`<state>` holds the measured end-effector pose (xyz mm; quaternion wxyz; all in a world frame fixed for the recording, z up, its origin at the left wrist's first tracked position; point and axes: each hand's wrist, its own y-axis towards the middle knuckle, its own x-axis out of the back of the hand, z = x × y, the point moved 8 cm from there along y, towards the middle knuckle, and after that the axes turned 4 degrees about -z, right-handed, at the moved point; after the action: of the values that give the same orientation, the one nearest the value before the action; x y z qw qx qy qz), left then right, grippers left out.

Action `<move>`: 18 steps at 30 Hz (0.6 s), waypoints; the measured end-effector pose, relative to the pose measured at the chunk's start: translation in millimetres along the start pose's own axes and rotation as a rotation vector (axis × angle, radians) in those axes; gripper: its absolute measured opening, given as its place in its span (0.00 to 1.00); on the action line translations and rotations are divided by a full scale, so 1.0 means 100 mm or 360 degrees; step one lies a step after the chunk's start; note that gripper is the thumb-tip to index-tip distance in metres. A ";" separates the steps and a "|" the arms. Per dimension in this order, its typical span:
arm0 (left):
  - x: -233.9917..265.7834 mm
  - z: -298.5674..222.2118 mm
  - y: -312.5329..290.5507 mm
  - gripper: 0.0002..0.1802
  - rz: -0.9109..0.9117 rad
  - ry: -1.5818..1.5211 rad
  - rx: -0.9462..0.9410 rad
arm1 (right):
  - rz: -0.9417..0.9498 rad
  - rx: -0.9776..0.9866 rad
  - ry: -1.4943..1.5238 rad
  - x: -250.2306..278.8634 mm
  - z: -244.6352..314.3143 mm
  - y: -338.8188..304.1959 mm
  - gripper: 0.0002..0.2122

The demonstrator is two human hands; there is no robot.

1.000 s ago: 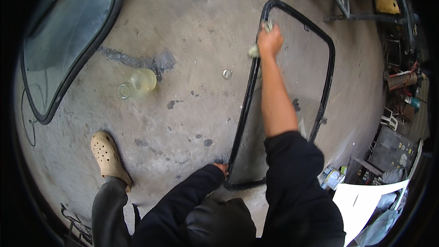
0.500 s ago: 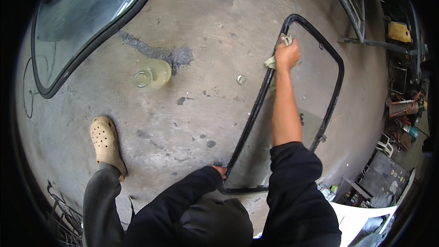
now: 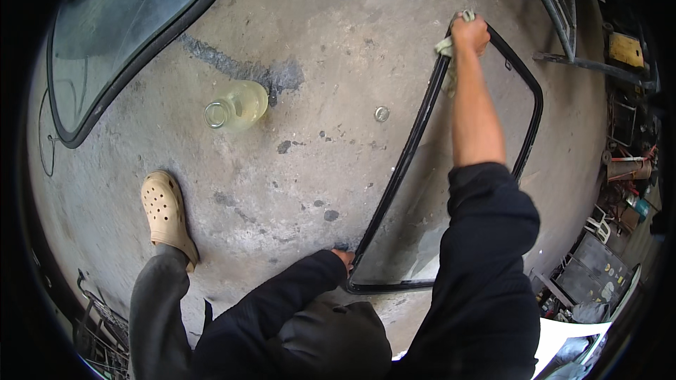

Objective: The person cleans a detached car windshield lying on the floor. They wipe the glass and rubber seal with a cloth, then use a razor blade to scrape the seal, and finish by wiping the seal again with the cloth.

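A glass window pane with a black rubber-like frame (image 3: 403, 165) stands tilted in front of me, reaching from near my body to the far right. My right hand (image 3: 470, 34) is closed on a pale greenish cloth (image 3: 444, 47), pressed around the frame's far left corner. Down at the near left corner, my left hand (image 3: 345, 259) grips the frame; most of its fingers are hidden behind the sleeve and the edge. The floor shows through the glass.
A larger curved glass (image 3: 134, 24) with a black seal lies at far left. A glass jar of yellowish liquid (image 3: 246, 104) and a round metal lid (image 3: 382, 114) are on the concrete floor. My beige clog (image 3: 164, 207) is at left; a metal frame (image 3: 556, 63) stands far right.
My right hand has slid the cloth farther along the frame's left side, up to the far corner. My left hand keeps its place on the near corner.
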<state>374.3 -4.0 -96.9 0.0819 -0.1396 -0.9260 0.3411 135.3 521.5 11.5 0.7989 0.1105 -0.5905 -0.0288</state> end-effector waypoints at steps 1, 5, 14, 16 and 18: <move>-0.01 0.00 -0.02 0.09 0.0031 -0.0046 0.0030 | 0.0037 -0.0029 0.0007 -0.05 0.01 0.08 0.16; 0.03 0.03 0.04 0.10 0.0177 0.0016 0.0127 | -0.0107 0.0192 0.0083 -0.10 -0.23 -0.33 0.15; 0.12 -0.05 -0.05 0.09 0.0043 -0.0011 0.0088 | 0.0087 -0.0027 -0.0069 0.13 -0.22 -0.40 0.16; 0.20 -0.06 -0.05 0.09 0.0080 0.0013 0.0118 | 0.0285 -0.0020 -0.0010 0.15 -0.38 -0.69 0.21; 0.22 -0.04 -0.05 0.10 0.0127 0.0062 0.0164 | 0.0322 0.0069 -0.0013 0.31 -0.45 -1.04 0.18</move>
<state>353.5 1.7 -89.8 0.0933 -0.1785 -0.8991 0.3887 196.1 421.0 5.8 0.7927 0.0675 -0.6025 0.0644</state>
